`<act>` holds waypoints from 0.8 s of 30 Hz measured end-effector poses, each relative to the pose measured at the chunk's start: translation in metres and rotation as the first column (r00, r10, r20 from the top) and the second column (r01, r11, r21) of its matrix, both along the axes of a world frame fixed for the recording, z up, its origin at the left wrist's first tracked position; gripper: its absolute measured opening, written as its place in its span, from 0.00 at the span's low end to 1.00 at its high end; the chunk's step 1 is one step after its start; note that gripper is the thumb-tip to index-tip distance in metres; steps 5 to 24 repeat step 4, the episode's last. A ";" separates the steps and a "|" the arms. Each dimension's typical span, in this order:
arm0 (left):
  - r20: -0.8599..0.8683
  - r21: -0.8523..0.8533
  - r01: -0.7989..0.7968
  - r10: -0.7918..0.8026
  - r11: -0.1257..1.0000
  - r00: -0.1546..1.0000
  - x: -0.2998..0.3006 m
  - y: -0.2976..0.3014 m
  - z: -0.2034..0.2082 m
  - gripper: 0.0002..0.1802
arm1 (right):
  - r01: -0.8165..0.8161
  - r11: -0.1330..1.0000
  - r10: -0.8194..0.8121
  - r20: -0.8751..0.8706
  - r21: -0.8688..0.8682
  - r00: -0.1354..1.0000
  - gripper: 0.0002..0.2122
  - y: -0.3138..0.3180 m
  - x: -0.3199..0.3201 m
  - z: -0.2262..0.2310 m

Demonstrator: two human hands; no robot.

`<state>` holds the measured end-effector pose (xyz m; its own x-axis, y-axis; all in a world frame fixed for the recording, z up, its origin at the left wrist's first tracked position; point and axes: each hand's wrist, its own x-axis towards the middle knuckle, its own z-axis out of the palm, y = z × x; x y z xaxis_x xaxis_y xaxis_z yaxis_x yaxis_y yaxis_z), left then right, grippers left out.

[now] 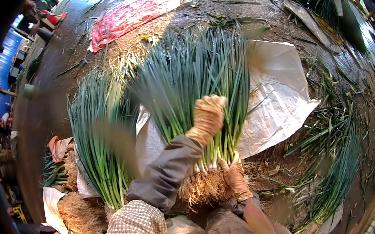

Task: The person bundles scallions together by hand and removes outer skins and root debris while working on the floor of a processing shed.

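A large bunch of green onions [196, 68] lies in front of me, leaves pointing away and white stem ends with tangled brown roots [203, 188] toward me. My left hand [207, 119], in a stained tan glove, is closed in a fist among the green stalks about halfway up. Low on the bunch's right side, my gloved right hand [235, 179] grips the stems just above the roots; its fingertips are partly hidden. Beneath the bunch a white plastic sheet [283, 108] spreads out to the right.
Another pile of green onions [100, 131] lies at left, beside a root mass [81, 215]. More green onions [337, 176] and loose leaves lie at right. A red and white sheet [124, 20] is on the wet, dirty ground beyond. Blurry smudges veil parts of the picture.
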<state>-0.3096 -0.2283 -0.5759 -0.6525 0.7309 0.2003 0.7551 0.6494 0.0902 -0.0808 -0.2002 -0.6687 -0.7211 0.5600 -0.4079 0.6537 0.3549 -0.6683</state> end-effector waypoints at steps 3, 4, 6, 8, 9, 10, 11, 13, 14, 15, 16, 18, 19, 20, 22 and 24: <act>0.128 -0.189 0.035 -0.011 0.981 0.992 -0.030 -0.005 -0.016 0.28 | 0.029 0.996 -0.029 0.003 -0.080 1.000 0.44 -0.002 -0.003 0.012; 0.188 -0.252 0.071 -0.024 0.965 0.982 -0.032 0.001 -0.019 0.30 | 0.042 0.995 -0.042 0.000 -0.092 0.999 0.45 -0.002 -0.001 0.009; 0.188 -0.252 0.071 -0.024 0.965 0.982 -0.032 0.001 -0.019 0.30 | 0.042 0.995 -0.042 0.000 -0.092 0.999 0.45 -0.002 -0.001 0.009; 0.188 -0.252 0.071 -0.024 0.965 0.982 -0.032 0.001 -0.019 0.30 | 0.042 0.995 -0.042 0.000 -0.092 0.999 0.45 -0.002 -0.001 0.009; 0.188 -0.252 0.071 -0.024 0.965 0.982 -0.032 0.001 -0.019 0.30 | 0.042 0.995 -0.042 0.000 -0.092 0.999 0.45 -0.002 -0.001 0.009; 0.188 -0.252 0.071 -0.024 0.965 0.982 -0.032 0.001 -0.019 0.30 | 0.042 0.995 -0.042 0.000 -0.092 0.999 0.45 -0.002 -0.001 0.009; 0.188 -0.252 0.071 -0.024 0.965 0.982 -0.032 0.001 -0.019 0.30 | 0.042 0.995 -0.042 0.000 -0.092 0.999 0.45 -0.002 -0.001 0.009; 0.188 -0.252 0.071 -0.024 0.965 0.982 -0.032 0.001 -0.019 0.30 | 0.042 0.995 -0.042 0.000 -0.092 0.999 0.45 -0.002 -0.001 0.009; 0.188 -0.252 0.071 -0.024 0.965 0.982 -0.032 0.001 -0.019 0.30 | 0.042 0.995 -0.042 0.000 -0.092 0.999 0.45 -0.002 -0.001 0.009; 0.188 -0.252 0.071 -0.024 0.965 0.982 -0.032 0.001 -0.019 0.30 | 0.042 0.995 -0.042 0.000 -0.092 0.999 0.45 -0.002 -0.001 0.009; 0.188 -0.252 0.071 -0.024 0.965 0.982 -0.032 0.001 -0.019 0.30 | 0.042 0.995 -0.042 0.000 -0.092 0.999 0.45 -0.002 -0.001 0.009; 0.188 -0.252 0.071 -0.024 0.965 0.982 -0.032 0.001 -0.019 0.30 | 0.042 0.995 -0.042 0.000 -0.092 0.999 0.45 -0.002 -0.001 0.009; 0.188 -0.252 0.071 -0.024 0.965 0.982 -0.032 0.001 -0.019 0.30 | 0.042 0.995 -0.042 0.000 -0.092 0.999 0.45 -0.002 -0.001 0.009; 0.188 -0.252 0.071 -0.024 0.965 0.982 -0.032 0.001 -0.019 0.30 | 0.042 0.995 -0.042 0.000 -0.092 0.999 0.45 -0.002 -0.001 0.009; 0.188 -0.252 0.071 -0.024 0.965 0.982 -0.032 0.001 -0.019 0.30 | 0.042 0.995 -0.042 0.000 -0.092 0.999 0.45 -0.002 -0.001 0.009; 0.188 -0.252 0.071 -0.024 0.965 0.982 -0.032 0.001 -0.019 0.30 | 0.042 0.995 -0.042 0.000 -0.092 0.999 0.45 -0.002 -0.001 0.009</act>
